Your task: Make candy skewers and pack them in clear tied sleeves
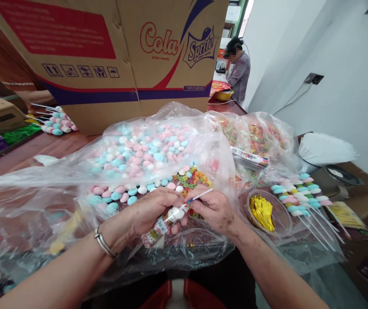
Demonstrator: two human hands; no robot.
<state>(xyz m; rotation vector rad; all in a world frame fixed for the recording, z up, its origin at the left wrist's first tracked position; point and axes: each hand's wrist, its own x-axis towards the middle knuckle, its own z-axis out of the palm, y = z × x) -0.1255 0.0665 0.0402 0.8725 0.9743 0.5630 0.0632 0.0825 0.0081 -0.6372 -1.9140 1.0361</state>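
Note:
My left hand (153,205) is closed around a candy skewer in a printed clear wrapper (158,229), which slants down to the left with its barcode label showing. White candy shows through near the upper end. From there a white stick (204,195) points up to the right. My right hand (215,210) pinches at the base of this stick, where the wrapper is gathered; a small blue and red piece shows there. Beneath both hands lie colourful ring candies (200,177) and pink, blue and white candies (132,192) on clear plastic.
A large cardboard carton (94,86) stands behind the big candy bag (145,150). At right are a tub of gold twist ties (261,212), finished candy skewers (300,195) and a bag of ring candies (254,133). A co-worker (238,71) stands at the back; another person's arm (13,64) reaches in left.

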